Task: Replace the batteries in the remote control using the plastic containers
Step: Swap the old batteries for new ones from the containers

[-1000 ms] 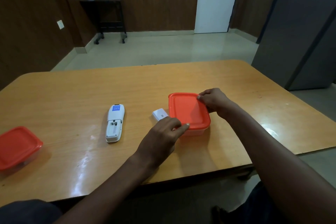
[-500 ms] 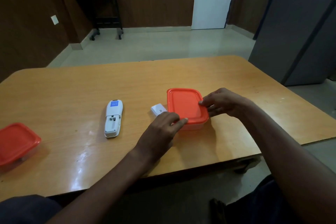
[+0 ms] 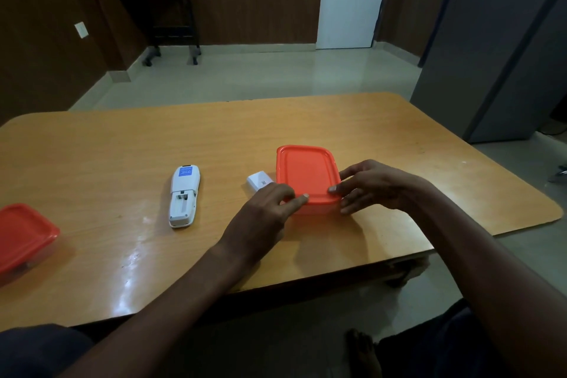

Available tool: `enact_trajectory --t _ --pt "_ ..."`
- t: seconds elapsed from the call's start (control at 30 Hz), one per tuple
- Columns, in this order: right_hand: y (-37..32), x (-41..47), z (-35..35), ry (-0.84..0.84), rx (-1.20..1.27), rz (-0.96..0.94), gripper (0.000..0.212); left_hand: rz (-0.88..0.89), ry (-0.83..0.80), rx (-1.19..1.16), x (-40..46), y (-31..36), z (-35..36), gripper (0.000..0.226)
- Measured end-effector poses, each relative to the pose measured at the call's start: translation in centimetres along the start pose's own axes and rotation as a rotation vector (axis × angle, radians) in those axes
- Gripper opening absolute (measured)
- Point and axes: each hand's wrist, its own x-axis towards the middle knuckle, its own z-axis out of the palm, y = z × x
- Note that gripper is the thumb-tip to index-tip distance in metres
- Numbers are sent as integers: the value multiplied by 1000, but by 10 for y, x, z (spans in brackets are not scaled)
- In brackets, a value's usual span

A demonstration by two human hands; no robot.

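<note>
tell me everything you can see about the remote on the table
The remote control is white plastic and lies flat, back side up, on the wooden table, left of the small white cover piece. A blue label sits near its far end. Its battery compartment, at the near end, is open with no cover; no batteries are visible inside. Neither of the hands touches it.

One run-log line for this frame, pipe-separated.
left hand on lid near edge | right hand at container corner | lid on | remote compartment open

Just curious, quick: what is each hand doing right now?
Left hand: grip on the orange-lidded container, near-left corner.
Right hand: grip on its near-right corner.
</note>
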Motion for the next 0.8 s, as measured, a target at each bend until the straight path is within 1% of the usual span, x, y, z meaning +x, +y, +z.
enact_trajectory --t 0.07,0.17,0.3,0.4,0.47,0.53,0.6,0.63,0.67,0.73,0.8 --pt "1 -3 4 -42 31 19 56 -5 5 5 1 1 0 59" --pt "2 -1 6 -13 51 14 62 -5 18 0 0 3 0 56" --pt "0 0 8 6 -3 8 69 13 33 -7 -1 2 -2 54" --pt "0 -1 4 32 -69 -24 87 6 22 -39 2 -4 1 53" --pt "0 0 1 50 -103 -47 92 -34 9 -136 5 -11 3 45" --pt "-1 3 0 109 -120 -81 86 -130 -14 -301 8 -15 -1 34" --pt "-2 9 1 223 -159 -122 81 -263 -8 -434 11 -16 -9 21" --pt "-3 13 1 279 -202 -153 74 -340 -11 -493 12 -15 -13 17" --pt "-3 17 2 323 -251 -195 62 -411 -9 -549 13 -14 -14 16" --pt "-5 26 3 372 -292 -261 39 -532 15 -576 16 -11 -13 14" --pt "-9 33 4 353 -301 -260 26 -657 11 -547 18 -9 -10 28"
